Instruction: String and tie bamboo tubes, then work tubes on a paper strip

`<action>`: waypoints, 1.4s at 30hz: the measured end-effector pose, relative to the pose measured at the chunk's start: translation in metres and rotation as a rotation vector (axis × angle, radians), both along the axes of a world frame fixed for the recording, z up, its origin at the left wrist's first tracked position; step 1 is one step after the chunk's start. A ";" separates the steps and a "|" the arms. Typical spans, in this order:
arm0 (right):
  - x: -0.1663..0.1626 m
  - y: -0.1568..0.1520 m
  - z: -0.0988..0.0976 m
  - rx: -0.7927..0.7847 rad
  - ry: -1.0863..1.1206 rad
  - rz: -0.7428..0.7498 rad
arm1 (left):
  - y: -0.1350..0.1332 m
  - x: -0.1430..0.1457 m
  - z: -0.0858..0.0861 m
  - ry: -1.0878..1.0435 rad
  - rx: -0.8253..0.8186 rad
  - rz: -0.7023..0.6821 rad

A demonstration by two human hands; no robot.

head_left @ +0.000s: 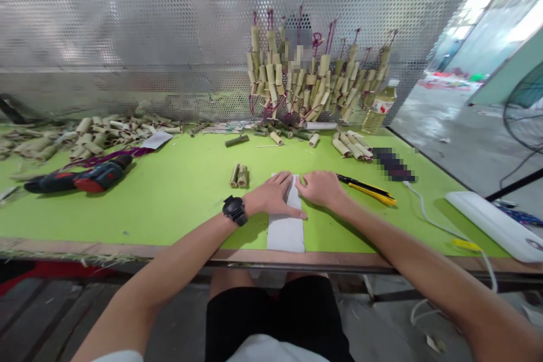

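Note:
A folded strip of white paper [286, 235] lies lengthwise on the green table top, its near end close to the front edge. My left hand [278, 197], with a black watch on the wrist, rests flat across the paper, fingers stretched and thumb spread to the right. Curled closed, my right hand [320, 188] has its thumb and fingers at the paper's upper right edge; its palm side is hidden. Just right of that hand lies a yellow and black utility knife [373, 192]. Two short bamboo tubes [238, 176] stand to the left of the paper.
Bamboo pieces [102, 133] are heaped at the back left, near a cordless drill [87, 176]. Strung bamboo bundles [309, 82] hang on the perforated metal panel [169, 28]. An oil bottle [382, 107], a phone [394, 164] and a white power bank-like block [494, 225] are on the right.

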State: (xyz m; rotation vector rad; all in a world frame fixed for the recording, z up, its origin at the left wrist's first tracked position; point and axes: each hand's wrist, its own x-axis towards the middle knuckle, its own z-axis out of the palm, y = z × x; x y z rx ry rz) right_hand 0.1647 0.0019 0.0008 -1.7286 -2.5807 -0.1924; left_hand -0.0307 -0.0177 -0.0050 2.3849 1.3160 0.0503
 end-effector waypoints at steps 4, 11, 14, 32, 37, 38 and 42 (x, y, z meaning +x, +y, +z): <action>-0.002 0.002 0.001 0.020 -0.013 -0.017 | 0.000 0.000 0.000 0.003 -0.008 -0.007; -0.007 0.020 0.003 0.036 0.017 -0.044 | 0.001 -0.001 -0.001 -0.007 -0.009 -0.009; -0.003 0.007 0.006 -0.034 0.018 0.004 | 0.000 0.000 0.000 0.000 -0.004 -0.003; -0.007 -0.006 0.006 -0.008 0.027 -0.009 | -0.003 0.001 0.004 -0.012 -0.003 -0.004; -0.011 0.013 -0.002 0.050 0.047 -0.060 | -0.001 0.000 0.002 -0.016 -0.002 -0.006; -0.011 0.017 -0.004 0.066 0.055 -0.065 | -0.001 -0.001 0.002 -0.017 -0.003 -0.007; -0.008 0.022 -0.004 0.053 0.123 -0.109 | 0.001 -0.001 0.001 -0.014 -0.015 -0.009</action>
